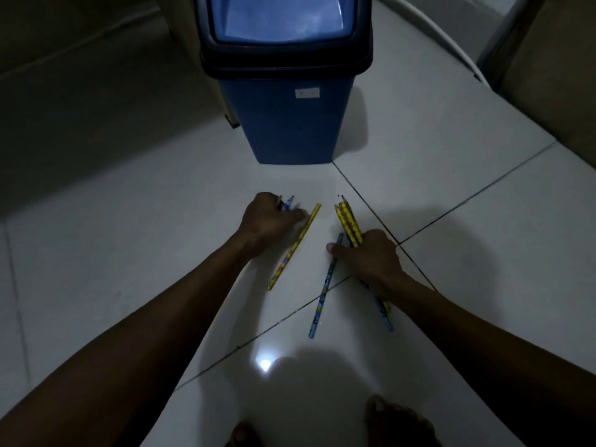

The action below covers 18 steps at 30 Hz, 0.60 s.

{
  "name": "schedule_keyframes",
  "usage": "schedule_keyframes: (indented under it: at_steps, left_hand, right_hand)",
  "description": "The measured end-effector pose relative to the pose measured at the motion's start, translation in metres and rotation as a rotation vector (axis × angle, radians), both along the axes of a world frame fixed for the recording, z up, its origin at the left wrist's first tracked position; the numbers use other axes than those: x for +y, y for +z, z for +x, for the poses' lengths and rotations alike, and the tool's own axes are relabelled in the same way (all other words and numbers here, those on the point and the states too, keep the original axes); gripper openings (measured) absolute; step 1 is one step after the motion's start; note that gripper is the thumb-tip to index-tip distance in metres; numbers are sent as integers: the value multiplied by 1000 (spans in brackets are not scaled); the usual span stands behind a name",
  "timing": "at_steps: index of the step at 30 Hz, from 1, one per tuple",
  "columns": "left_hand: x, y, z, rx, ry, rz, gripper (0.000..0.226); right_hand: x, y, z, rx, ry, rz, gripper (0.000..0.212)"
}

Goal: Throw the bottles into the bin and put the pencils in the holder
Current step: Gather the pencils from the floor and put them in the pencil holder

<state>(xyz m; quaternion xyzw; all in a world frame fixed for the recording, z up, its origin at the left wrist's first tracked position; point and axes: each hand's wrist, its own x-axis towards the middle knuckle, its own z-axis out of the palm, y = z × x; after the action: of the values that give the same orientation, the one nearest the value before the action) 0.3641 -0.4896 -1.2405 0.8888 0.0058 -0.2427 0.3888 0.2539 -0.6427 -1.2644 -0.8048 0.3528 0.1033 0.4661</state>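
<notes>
Several pencils lie on the white tiled floor in front of a blue bin [292, 124] with a swing lid. My left hand [266, 221] is closed around blue pencils [288, 202] whose tips poke out past my knuckles. A long yellow pencil [295, 246] lies loose just right of that hand. My right hand [367, 258] grips a bundle of yellow pencils [346, 219], their points aimed toward the bin; more pencil ends stick out behind my wrist. A blue pencil [322, 295] lies under my right thumb. No bottles or holder are in view.
The bin's lid [283, 17] is closed. A dark wall and skirting run along the left. A white pipe [451, 37] and furniture stand at the back right. My bare feet [396, 421] are at the bottom edge.
</notes>
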Motion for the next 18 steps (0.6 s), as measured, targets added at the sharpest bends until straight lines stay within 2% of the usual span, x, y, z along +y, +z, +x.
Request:
schedule_keyframes:
  at_steps: [3, 6, 9, 12, 14, 18]
  left_hand:
    - [-9, -9, -6, -83, -221, 209, 43]
    - [-16, -12, -14, -170, -313, 355, 45]
    - [-19, -9, -16, -193, -369, 424, 39]
    - [-18, -2, -11, -132, -395, 425, 33]
    - [-17, 7, -6, -63, -374, 323, 27]
    - [-14, 31, -10, 223, -204, -169, 9]
  right_hand:
    - [2, 2, 3, 23, 80, -153, 56]
    - [4, 3, 7, 35, 94, -201, 55]
    - [4, -3, 10, 41, 85, -154, 52]
    - [0, -5, 11, 42, 93, -69, 33]
    - [0, 0, 11, -9, 66, 33, 28]
    - [3, 16, 13, -122, -120, 222, 19]
